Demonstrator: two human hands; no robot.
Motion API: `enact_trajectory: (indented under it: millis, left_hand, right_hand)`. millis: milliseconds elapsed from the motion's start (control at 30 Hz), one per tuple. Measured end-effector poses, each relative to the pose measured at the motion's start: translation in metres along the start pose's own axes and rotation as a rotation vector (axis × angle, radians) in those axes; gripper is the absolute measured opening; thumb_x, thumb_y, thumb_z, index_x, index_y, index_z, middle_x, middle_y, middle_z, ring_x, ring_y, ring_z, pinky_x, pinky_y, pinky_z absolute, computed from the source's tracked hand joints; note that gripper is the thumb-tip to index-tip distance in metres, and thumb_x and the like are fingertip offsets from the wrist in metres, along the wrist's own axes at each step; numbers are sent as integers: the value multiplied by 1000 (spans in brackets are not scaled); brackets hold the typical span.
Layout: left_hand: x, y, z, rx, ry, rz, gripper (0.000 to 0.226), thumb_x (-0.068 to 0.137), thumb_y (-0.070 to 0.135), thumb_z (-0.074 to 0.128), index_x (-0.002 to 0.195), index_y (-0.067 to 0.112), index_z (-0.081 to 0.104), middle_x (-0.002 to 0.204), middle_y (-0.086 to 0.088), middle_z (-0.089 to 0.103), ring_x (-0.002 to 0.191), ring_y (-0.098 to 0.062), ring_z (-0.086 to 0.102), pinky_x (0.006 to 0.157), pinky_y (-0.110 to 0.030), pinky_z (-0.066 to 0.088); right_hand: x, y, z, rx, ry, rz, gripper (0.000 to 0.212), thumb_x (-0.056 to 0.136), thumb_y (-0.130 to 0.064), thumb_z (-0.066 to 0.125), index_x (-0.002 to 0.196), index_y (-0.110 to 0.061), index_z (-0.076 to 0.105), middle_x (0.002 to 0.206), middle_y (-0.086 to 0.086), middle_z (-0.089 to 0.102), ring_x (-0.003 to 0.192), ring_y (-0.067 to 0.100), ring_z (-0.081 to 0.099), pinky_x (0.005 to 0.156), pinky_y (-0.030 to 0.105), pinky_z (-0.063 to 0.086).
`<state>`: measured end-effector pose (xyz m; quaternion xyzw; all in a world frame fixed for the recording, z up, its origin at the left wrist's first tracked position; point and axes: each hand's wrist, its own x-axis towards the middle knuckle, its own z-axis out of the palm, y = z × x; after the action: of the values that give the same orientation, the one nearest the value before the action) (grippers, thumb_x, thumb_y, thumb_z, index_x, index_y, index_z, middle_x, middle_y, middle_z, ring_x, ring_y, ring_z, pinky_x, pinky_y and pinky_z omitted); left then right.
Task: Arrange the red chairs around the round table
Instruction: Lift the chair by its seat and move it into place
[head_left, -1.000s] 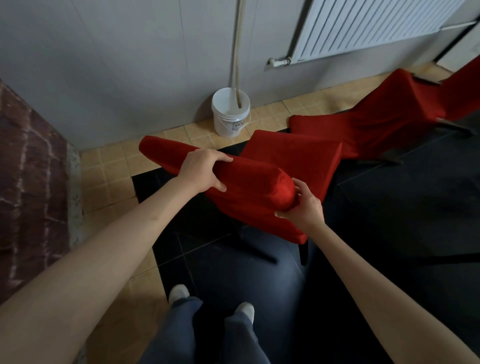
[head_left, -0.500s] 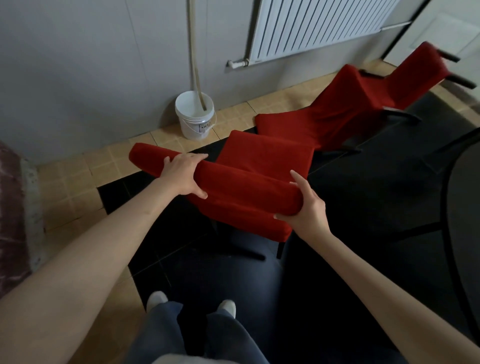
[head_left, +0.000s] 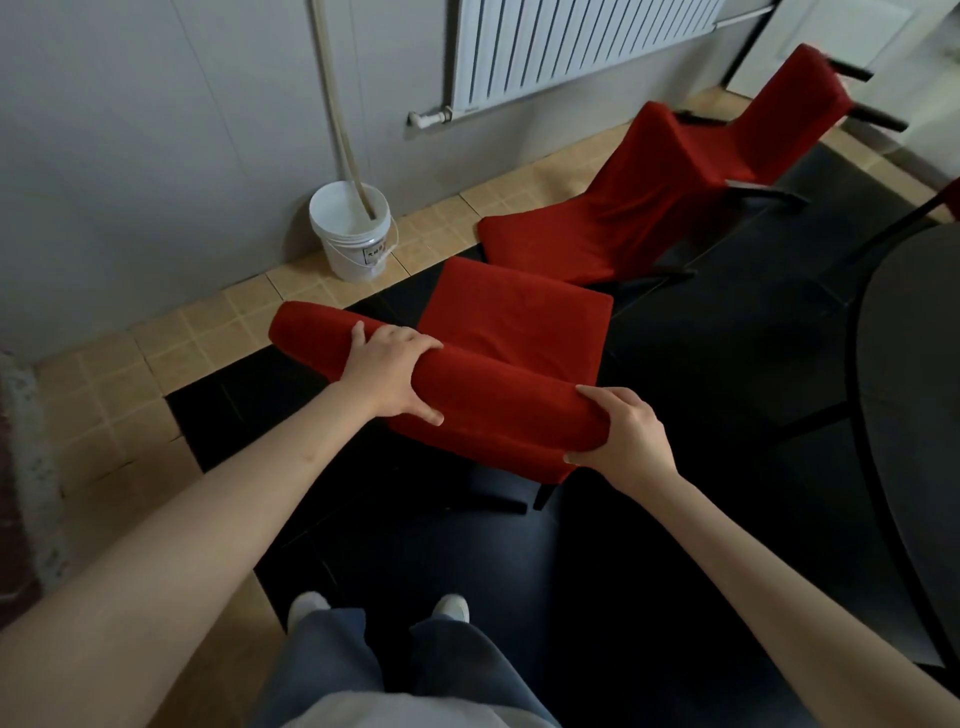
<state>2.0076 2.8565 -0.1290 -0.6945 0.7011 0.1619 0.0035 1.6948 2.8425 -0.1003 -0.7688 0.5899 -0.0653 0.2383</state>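
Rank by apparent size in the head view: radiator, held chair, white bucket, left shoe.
1. Held chair and radiator: look alike, and the radiator is cut off and farther, so unranked.
2. White bucket.
3. Left shoe.

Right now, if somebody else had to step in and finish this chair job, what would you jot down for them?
Hands: the left hand grips the top of the near red chair's backrest; the right hand holds that backrest's right end.
Where things are: this chair stands on the dark floor, its seat facing the wall and the white bucket. A second red chair is behind it by the radiator. The round table edge shows at far right.
Done: the near chair is in hand, not yet at the table.
Left: probably turn it to the table, then fetch the second chair.
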Motion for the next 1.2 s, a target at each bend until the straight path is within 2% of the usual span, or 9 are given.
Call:
enact_trajectory:
  millis: [133,233,367,500,667,967,1200]
  left_hand:
    - [6,5,-1,109,-72,110,109,53,66,81,144,28,34,145,1,43,136,-23,35,114,-55,17]
    - [15,14,-3,211,-122,128,108,53,60,84,143,24,36,144,1,44,135,-22,37,114,-48,22]
    - [22,19,-6,296,-127,114,98,52,57,86,134,23,44,132,1,54,125,-22,47,108,-46,31]
    - [23,19,-6,330,-109,115,83,55,61,82,124,25,52,120,3,60,115,-21,54,104,-44,36]
    - [14,15,-3,328,-63,123,77,55,63,81,117,25,57,111,3,64,106,-22,57,99,-42,39]
    - [-34,7,6,340,-49,147,75,55,73,74,109,24,60,101,3,66,97,-21,59,99,-40,37]
    - [-91,-24,9,337,-71,64,79,56,78,70,113,24,59,101,5,65,97,-18,59,99,-37,39]
  right_hand:
    - [-16,19,15,43,-7,31,85,60,-27,91,137,-26,53,133,0,52,122,23,48,99,35,43]
    - [-27,28,35,90,-6,68,83,61,-26,90,136,-25,54,130,2,53,119,23,50,97,34,43]
    - [-26,32,46,110,10,75,82,62,-27,90,136,-27,54,129,0,53,118,22,49,95,32,43]
    - [-26,33,47,115,12,69,81,63,-27,89,135,-28,54,128,0,54,118,23,49,95,35,44]
    - [-32,32,47,126,32,44,76,61,-26,89,131,-26,59,121,0,60,112,23,54,94,36,46]
    - [-54,22,49,134,-10,31,76,57,-24,90,127,-26,62,116,-1,62,107,21,58,94,33,46]
    - [-66,-7,71,114,-76,-35,79,53,-26,91,126,-29,62,117,-4,62,109,20,57,93,30,44]
